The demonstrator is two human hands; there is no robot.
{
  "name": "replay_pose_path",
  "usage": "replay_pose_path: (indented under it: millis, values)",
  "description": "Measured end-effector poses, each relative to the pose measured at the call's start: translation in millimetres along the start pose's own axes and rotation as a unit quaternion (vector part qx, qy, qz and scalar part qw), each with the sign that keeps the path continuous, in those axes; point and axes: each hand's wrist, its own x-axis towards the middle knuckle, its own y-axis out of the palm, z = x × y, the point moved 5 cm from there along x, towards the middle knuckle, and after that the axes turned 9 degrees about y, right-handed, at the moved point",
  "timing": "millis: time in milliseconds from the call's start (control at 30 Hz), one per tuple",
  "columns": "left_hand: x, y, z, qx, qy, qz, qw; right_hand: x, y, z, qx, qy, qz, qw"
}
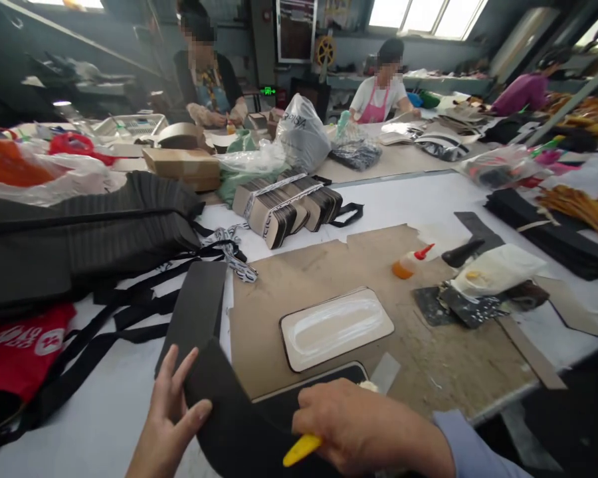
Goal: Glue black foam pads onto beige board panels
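My right hand point(346, 421) is closed around a brush with a yellow handle point(301, 450); pale bristles show just past the fingers. It is over a black panel point(323, 383) at the front edge of the brown board. My left hand point(172, 411) has its fingers spread, with the thumb against a curved black sheet point(224, 405). A dark grey strip point(199, 299) lies beyond those fingers. Farther in, a beige rounded panel point(336, 328) with a dark rim lies flat, streaked with wet white glue. The lower part of the black sheet is cut off by the frame.
Brown board point(269, 292) covers the table's middle. A small bottle with a red tip point(403, 264) and a white glue bag point(498, 269) stand right. Tied beige panels point(286, 206) lie behind; a long dark stack point(84, 232) fills the left. Several people work across the table.
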Motion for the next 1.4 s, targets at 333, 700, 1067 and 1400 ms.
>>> replay_pose_path:
  millis: [333,700,1067,1400]
  values:
    - [-22,48,29,-0.074,-0.196,0.126,0.97,-68,35,-89,0.112,0.193,0.047,0.974]
    - [-49,105,73,-0.107,-0.21,-0.015,0.972,-129,78,-170,0.558,0.253,0.018,0.79]
    - [-6,135,73,0.134,-0.083,0.065,0.985,-99,10,-269,0.29,0.434,-0.239,0.819]
    - [28,164,87,0.348,-0.035,0.049,0.936,-32,-2,-311,-0.05,0.444,-0.175,0.877]
